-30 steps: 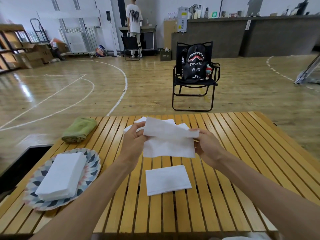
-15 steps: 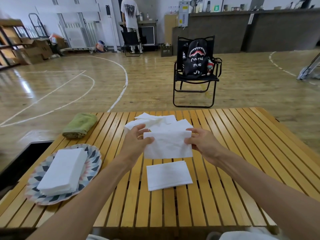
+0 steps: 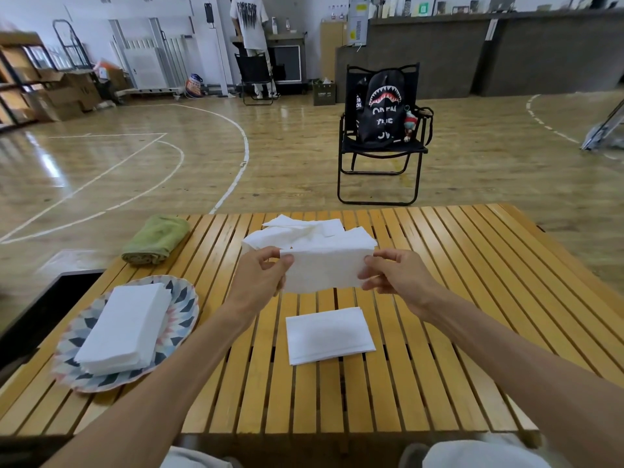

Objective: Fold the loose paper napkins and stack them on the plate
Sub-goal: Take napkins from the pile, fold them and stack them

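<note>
A slatted wooden table (image 3: 472, 298) carries everything. Near its left edge sits a patterned plate (image 3: 184, 300) bearing a stack of folded napkins (image 3: 125, 327). A rolled green towel (image 3: 157, 239) lies at the far left corner. Loose napkins (image 3: 304, 231) are heaped by the far edge. One folded napkin (image 3: 329, 336) lies flat mid-table. Above it, the left hand (image 3: 258, 280) and right hand (image 3: 393, 275) each pinch an end of a held napkin (image 3: 324, 270), folded in half, clear of the table
</note>
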A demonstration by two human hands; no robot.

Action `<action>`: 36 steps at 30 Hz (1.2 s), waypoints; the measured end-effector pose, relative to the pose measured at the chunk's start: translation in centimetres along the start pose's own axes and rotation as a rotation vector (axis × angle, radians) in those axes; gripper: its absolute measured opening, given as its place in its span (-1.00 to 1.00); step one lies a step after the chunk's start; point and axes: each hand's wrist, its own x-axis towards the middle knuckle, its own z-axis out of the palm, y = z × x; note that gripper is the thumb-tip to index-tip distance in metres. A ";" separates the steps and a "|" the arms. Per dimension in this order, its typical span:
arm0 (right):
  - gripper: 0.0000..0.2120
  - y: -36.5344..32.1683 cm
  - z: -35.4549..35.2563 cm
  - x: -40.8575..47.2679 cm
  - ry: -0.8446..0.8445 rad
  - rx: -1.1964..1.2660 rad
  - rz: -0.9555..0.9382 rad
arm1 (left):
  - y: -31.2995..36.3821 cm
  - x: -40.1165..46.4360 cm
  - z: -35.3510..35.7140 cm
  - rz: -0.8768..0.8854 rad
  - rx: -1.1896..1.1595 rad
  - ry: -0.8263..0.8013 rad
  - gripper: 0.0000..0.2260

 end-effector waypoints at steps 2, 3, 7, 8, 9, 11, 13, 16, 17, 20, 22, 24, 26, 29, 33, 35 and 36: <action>-0.85 0.1 0.1 0.2 -0.030 0.069 0.021 | 0.2 -0.2 0.0 0.002 -0.046 -0.004 -0.90; -0.81 0.2 0.2 0.3 -0.040 0.109 0.035 | 0.2 -0.2 0.0 0.000 -0.068 -0.013 -0.89; -0.69 0.5 0.2 0.8 0.007 0.190 0.077 | -0.5 0.0 -0.1 -0.067 -0.191 -0.011 -0.80; -0.70 0.7 0.2 0.9 0.035 0.143 0.063 | -0.6 0.0 -0.1 -0.087 -0.198 0.013 -0.75; -0.74 0.9 0.3 0.9 0.051 0.087 0.041 | -0.8 0.0 0.0 -0.094 -0.178 0.034 -0.69; -0.85 1.3 0.5 0.9 0.048 0.007 0.009 | -1.1 -0.3 0.0 -0.077 -0.060 0.054 -0.68; -0.92 1.7 0.6 0.8 0.030 -0.058 0.002 | -1.6 -0.5 0.0 -0.057 0.044 0.027 -0.80; -0.91 2.5 0.8 0.6 -0.002 -0.185 0.011 | -2.4 -1.0 0.1 -0.071 0.116 -0.039 -0.96; -0.89 2.9 0.9 0.6 -0.022 -0.230 0.017 | -2.7 -1.1 0.1 -0.090 0.144 -0.062 -0.92; -0.83 3.9 1.0 0.5 -0.085 -0.360 0.039 | -3.7 -1.7 0.1 -0.155 0.227 -0.168 -0.81; -0.82 4.5 1.2 0.5 -0.119 -0.442 0.063 | -4.4 -1.8 0.1 -0.181 0.301 -0.227 -0.79; -0.83 5.1 1.5 0.6 -0.147 -0.533 0.086 | -5.1 -1.8 0.1 -0.186 0.398 -0.262 -0.79; -0.84 5.8 1.7 0.9 -0.174 -0.610 0.106 | -5.8 -1.8 0.3 -0.184 0.495 -0.294 -0.79; -0.84 6.6 2.0 1.3 -0.188 -0.694 0.112 | -6.7 -1.7 0.8 -0.192 0.562 -0.332 -0.78; -0.85 7.3 2.1 1.7 -0.209 -0.734 0.119 | -7.5 -1.7 1.3 -0.195 0.611 -0.356 -0.79; -0.85 7.5 2.1 1.9 -0.220 -0.743 0.117 | -7.8 -1.8 1.4 -0.206 0.618 -0.375 -0.79; -0.86 7.6 2.1 1.9 -0.223 -0.746 0.113 | -7.8 -1.9 1.4 -0.208 0.620 -0.384 -0.80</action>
